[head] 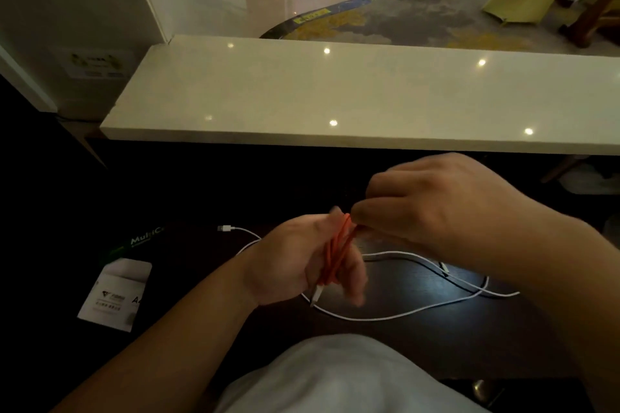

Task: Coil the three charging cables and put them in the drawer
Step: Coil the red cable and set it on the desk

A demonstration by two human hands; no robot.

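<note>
An orange cable (pixel 336 251) is folded into a bundle of several loops in my left hand (pixel 298 261), and a white plug end pokes out below the fist. My right hand (pixel 439 201) pinches the top of that bundle, touching the left fingers. On the dark desk (pixel 402 339) beneath them a white cable (pixel 385 317) lies in loose loops, its plug at the left. A black cable (pixel 446 278) crosses the white one at the right and is hard to make out. No drawer can be made out.
A white paper package (pixel 115 293) lies on the desk at the left, with a dark box with green lettering (pixel 144 238) behind it. A raised white counter (pixel 335 94) runs across behind the desk. A round metal knob (pixel 483 389) shows at the bottom right.
</note>
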